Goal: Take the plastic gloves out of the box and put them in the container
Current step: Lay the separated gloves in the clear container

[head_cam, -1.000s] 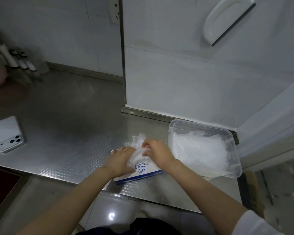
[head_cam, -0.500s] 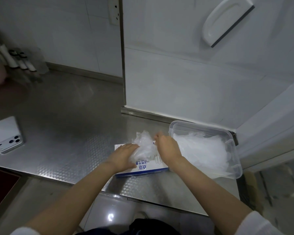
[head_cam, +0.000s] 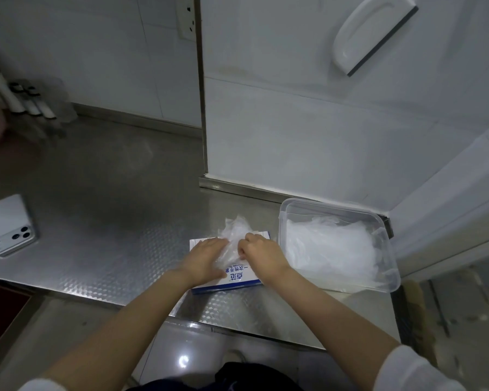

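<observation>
A white and blue glove box (head_cam: pixel 237 277) lies flat near the front edge of the steel counter. A crumpled bunch of clear plastic gloves (head_cam: pixel 235 231) sticks up out of its top. My left hand (head_cam: pixel 206 259) rests flat on the box beside the bunch. My right hand (head_cam: pixel 261 253) pinches the bunch from the right side. Just right of the box stands a clear plastic container (head_cam: pixel 390 280) with a heap of clear gloves (head_cam: pixel 331 246) inside.
A white phone (head_cam: pixel 9 225) lies face down at the counter's left. Bottles and tubes (head_cam: pixel 31 101) stand at the back left by the wall. A white wall panel (head_cam: pixel 294 122) rises right behind the container. The counter's front edge (head_cam: pixel 237 325) runs just below the box.
My right hand went from the box to the container's edge with gloves, then came back to the bunch on the box. My left hand stayed on the box.
</observation>
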The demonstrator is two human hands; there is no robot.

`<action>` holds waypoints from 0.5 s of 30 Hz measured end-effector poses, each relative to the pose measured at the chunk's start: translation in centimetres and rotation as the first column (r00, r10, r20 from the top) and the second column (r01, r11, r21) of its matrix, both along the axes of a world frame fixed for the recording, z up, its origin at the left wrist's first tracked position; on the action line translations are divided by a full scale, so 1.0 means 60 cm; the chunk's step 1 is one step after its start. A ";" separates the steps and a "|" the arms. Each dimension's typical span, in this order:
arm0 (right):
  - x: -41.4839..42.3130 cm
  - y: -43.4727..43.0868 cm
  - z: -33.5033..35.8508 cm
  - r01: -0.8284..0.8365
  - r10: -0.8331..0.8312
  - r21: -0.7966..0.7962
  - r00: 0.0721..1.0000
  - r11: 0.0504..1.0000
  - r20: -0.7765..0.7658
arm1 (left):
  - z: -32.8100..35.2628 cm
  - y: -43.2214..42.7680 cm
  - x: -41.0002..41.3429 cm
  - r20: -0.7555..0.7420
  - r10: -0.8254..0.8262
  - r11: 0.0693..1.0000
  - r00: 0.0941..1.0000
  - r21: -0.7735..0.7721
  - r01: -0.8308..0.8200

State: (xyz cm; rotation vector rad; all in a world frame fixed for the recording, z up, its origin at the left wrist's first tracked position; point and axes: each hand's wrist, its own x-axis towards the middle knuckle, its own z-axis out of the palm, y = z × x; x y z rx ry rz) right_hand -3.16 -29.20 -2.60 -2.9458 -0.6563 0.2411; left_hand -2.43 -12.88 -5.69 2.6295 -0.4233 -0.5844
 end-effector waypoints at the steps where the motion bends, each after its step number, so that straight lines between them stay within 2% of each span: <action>1: 0.003 -0.002 0.002 0.023 -0.023 0.018 1.000 1.000 -0.006 | -0.001 0.000 0.000 0.003 0.002 1.000 1.000 0.002 -0.002; 7: 0.015 -0.011 0.020 0.147 -0.145 0.156 0.989 0.977 -0.023 | -0.003 0.001 0.000 -0.006 0.018 1.000 1.000 0.004 -0.018; 12: 0.024 -0.036 0.038 0.312 -0.315 0.285 0.948 0.906 -0.034 | 0.004 0.008 -0.002 -0.028 -0.019 1.000 0.999 0.007 0.020; 15: 0.023 -0.046 0.040 0.339 -0.348 0.288 0.937 0.896 -0.020 | 0.009 0.006 -0.001 -0.023 -0.038 0.999 0.999 0.007 0.038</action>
